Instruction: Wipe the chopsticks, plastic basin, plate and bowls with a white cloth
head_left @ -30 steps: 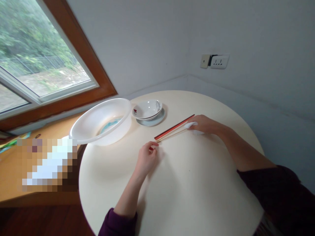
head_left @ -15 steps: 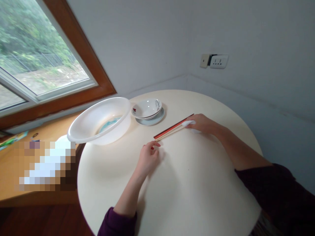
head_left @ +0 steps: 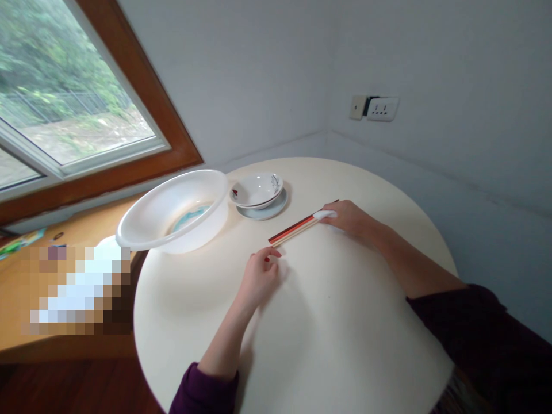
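Observation:
Chopsticks [head_left: 293, 229], dark, red and pale ones side by side, lie slantwise on the white round table [head_left: 345, 345]. The curled fingers of my left hand [head_left: 261, 270] close on the near left end of the pale chopsticks. A white wad of cloth or tissue [head_left: 324, 214] is gripped by my right hand [head_left: 349, 217] over the right part of the chopsticks. That hand hides most of their far end.
At the table's left edge stands a translucent white basin [head_left: 207, 224] with something bluish at its bottom. Beside it, white bowls [head_left: 256, 190] sit on a plate [head_left: 267, 213]. A wooden surface [head_left: 26, 293] lies left, below the window. Walls with a socket [head_left: 382, 108] rise behind.
My right hand has slid a little to the left along the chopsticks with the white wad. The left hand stays at their near end.

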Available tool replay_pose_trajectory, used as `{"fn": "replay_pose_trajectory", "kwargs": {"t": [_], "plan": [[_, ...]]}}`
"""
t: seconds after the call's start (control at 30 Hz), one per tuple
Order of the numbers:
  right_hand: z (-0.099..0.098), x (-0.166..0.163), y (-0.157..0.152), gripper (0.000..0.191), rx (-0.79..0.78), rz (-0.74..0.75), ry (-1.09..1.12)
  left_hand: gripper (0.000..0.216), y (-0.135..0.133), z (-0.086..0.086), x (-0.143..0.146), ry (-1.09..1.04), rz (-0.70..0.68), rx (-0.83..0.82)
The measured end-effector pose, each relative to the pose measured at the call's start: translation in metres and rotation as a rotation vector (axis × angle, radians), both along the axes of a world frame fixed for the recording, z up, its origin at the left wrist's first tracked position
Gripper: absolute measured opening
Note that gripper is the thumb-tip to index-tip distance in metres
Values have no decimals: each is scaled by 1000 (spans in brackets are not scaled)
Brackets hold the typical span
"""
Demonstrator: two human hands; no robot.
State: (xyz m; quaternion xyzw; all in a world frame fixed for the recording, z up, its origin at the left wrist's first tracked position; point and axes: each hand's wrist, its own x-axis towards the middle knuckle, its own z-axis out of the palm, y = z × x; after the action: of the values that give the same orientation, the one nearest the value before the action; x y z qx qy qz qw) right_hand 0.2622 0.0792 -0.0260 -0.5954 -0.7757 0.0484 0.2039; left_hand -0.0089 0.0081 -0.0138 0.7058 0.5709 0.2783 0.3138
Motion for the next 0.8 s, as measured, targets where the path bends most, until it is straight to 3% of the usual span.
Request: {"fn": "replay_pose_trajectory", "kwargs": {"t": [0.8], "plan": [[2,-9,-2,19,4,-80,-68,32,-3,6,2,-15,4,-4]]}}
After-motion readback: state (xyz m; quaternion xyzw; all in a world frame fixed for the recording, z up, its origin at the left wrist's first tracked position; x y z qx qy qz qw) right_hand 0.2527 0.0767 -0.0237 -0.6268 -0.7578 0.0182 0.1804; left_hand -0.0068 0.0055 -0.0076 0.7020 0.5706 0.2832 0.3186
